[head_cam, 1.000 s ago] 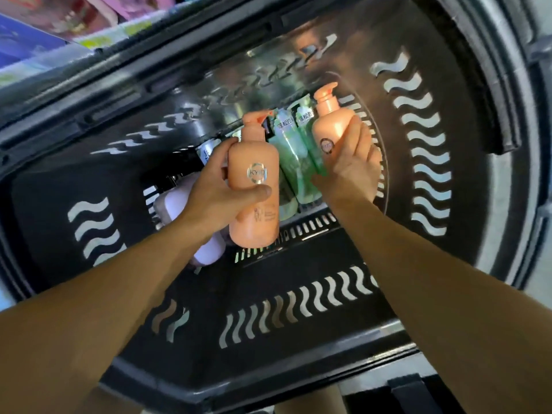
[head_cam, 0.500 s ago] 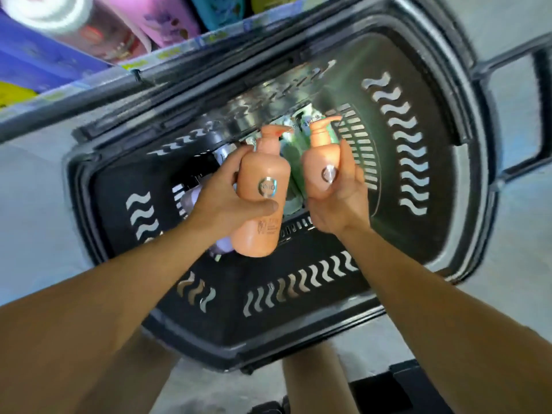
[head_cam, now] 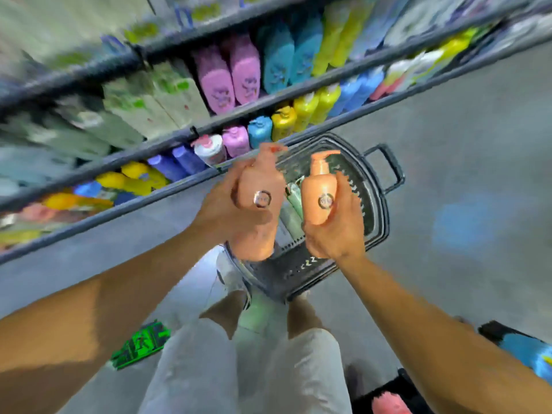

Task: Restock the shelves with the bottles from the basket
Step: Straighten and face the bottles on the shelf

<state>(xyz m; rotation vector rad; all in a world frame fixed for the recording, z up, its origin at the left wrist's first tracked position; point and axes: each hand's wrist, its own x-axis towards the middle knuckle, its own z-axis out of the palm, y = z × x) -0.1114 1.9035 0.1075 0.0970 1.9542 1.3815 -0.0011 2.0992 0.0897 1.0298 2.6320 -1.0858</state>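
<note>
the left hand (head_cam: 227,210) has its fingers wrapped around a big orange pump bottle (head_cam: 260,204) and the right hand (head_cam: 337,231) clamps a smaller orange pump bottle (head_cam: 319,195), both held upright above the black basket (head_cam: 379,210) on the floor, probably so they can go to the shelves (head_cam: 179,138) at the left with the pumps up. the picture is blurred, so the labels cannot be read, and the bottles hide most of the green bottles (head_cam: 294,201) remaining in the basket.
</note>
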